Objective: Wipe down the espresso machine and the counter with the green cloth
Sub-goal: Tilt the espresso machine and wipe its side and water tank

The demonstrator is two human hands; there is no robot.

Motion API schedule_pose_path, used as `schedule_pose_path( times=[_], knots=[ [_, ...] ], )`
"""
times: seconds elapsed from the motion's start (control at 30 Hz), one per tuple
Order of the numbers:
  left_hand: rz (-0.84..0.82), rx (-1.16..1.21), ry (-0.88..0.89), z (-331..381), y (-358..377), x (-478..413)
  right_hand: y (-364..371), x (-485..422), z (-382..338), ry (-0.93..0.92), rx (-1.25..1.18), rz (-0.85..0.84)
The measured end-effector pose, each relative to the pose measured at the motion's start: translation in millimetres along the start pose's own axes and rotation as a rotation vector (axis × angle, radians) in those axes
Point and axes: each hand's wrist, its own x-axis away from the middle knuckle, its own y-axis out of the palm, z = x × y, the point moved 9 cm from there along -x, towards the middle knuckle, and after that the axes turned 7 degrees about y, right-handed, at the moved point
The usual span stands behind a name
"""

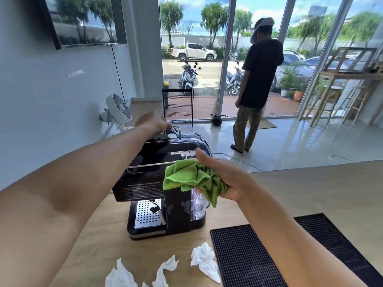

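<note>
A glossy black espresso machine stands on the light wooden counter, its perforated metal drip tray and steam wand facing me. My left hand reaches over the machine and grips the rail at its far top edge. My right hand holds a bunched green cloth against the machine's upper right side, above the clear water tank.
Three crumpled white tissues lie on the counter in front of the machine. A black rubber bar mat sits at the right. A white fan stands by the left wall. A person stands by the glass doors beyond.
</note>
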Motion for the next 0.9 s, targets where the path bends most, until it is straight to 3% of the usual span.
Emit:
schedule_pose_path(
  times=[0.07,0.17,0.27,0.33,0.4,0.5,0.67,0.9],
  knots=[
    [0.053,-0.016,0.066,16.2,-2.2,11.0,-7.4,15.1,-5.9,-0.043,-0.050,-0.047],
    [0.049,0.037,0.134,31.3,8.2,27.8,-44.6,27.0,-12.7,-0.089,-0.127,0.052],
    [0.008,0.037,0.193,43.1,24.9,46.5,-98.5,37.6,-20.8,-0.164,-0.020,0.370],
    [-0.012,0.006,0.225,51.2,32.5,56.9,-128.4,51.0,-31.7,-0.219,0.285,0.652],
    [-0.024,-0.009,0.236,54.8,35.9,62.7,-141.6,55.0,-34.6,-0.207,0.442,0.744],
    [-0.023,-0.016,0.225,57.6,37.5,64.0,-158.5,53.5,-36.3,-0.182,0.436,0.765],
    [-0.103,-0.066,0.177,57.6,49.8,61.2,-176.0,33.3,-48.7,-0.258,0.124,0.817],
    [-0.163,-0.360,0.106,71.7,67.9,66.4,-109.2,-37.3,-27.3,-0.310,-0.021,0.563]
  ],
)
